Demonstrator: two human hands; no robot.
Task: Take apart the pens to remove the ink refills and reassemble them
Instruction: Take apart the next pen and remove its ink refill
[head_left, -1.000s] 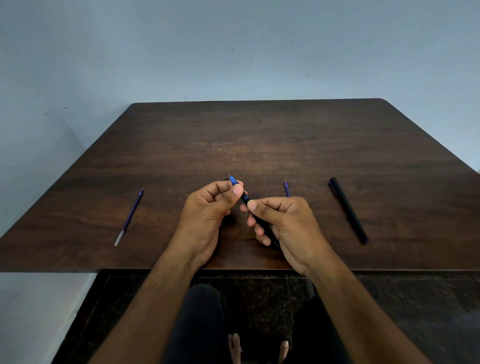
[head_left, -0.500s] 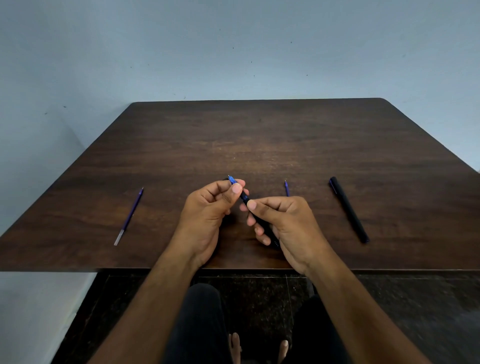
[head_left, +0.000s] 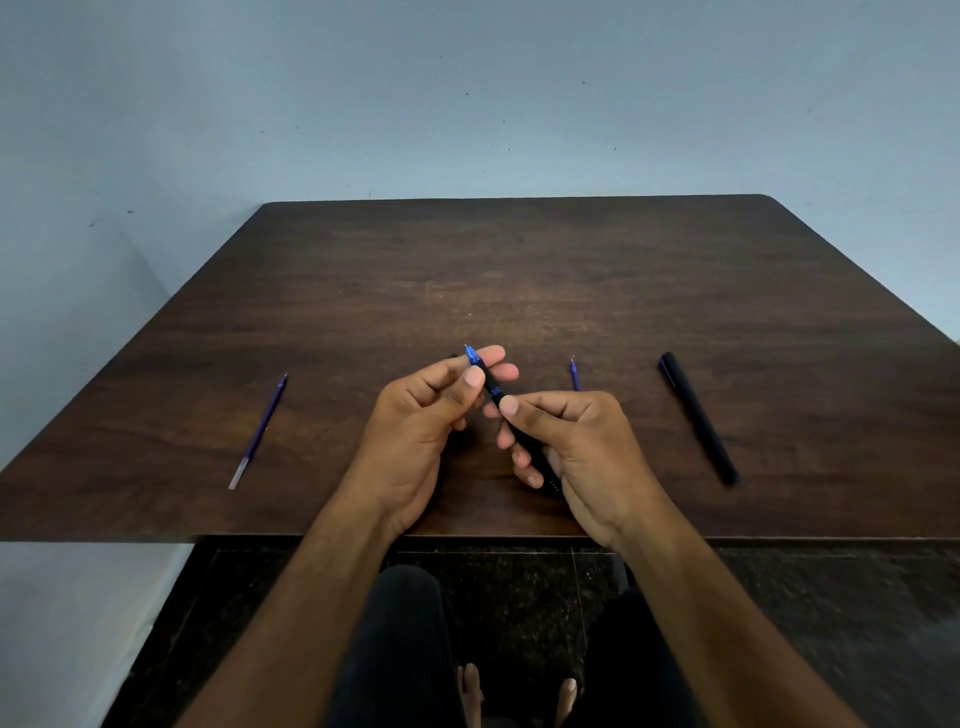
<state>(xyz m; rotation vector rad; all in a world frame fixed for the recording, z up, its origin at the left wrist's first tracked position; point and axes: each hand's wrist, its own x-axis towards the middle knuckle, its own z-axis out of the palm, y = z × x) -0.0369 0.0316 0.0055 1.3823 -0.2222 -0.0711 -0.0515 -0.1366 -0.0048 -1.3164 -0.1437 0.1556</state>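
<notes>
Both my hands hold one black pen with a blue tip, slanted above the near middle of the table. My left hand pinches its front grip section just behind the blue tip. My right hand wraps the barrel, whose rear end pokes out below my fingers. A loose blue ink refill lies on the table to the left. A second refill shows only its tip behind my right hand. A capped black pen lies to the right.
The dark wooden table stands against a pale blue wall, with its near edge just under my wrists. Below it are a dark tiled floor, my knees and my bare feet.
My left fingers have shifted slightly along the pen's tip section, showing more of the blue tip. The pen and my right hand stay nearly where they were.
</notes>
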